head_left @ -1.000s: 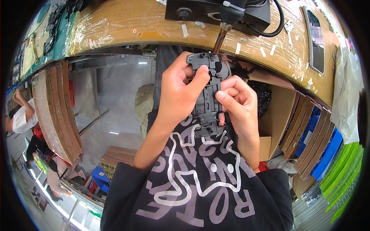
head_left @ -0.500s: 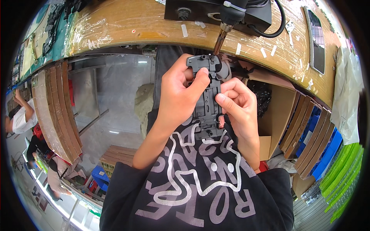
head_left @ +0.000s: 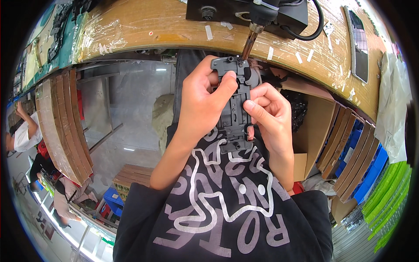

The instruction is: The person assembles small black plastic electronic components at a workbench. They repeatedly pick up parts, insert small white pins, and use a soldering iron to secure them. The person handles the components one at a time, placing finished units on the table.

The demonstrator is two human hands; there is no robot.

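A long black plastic chassis-like part (head_left: 235, 109) is held up between my two hands in front of my shirt. My left hand (head_left: 205, 94) grips its upper left side, thumb lying across the top face. My right hand (head_left: 268, 109) pinches the right edge midway down, with thumb and bent fingers closed on it. Against the part's far top corner stands the metal bit of a mounted screwdriver (head_left: 251, 39), pointing down. Whether a screw sits under the tip is too small to tell.
A black box with a knob (head_left: 227, 11) stands on the wooden bench (head_left: 144, 30), and a phone (head_left: 358, 48) lies at the right. Below the bench is an open carton (head_left: 312, 126) of black parts. Cardboard stacks (head_left: 65, 126) stand left; another person (head_left: 26, 133) is far left.
The black part and both hands have shifted slightly upward, away from my body. The screwdriver bit remains at the part's far corner; both grips look the same.
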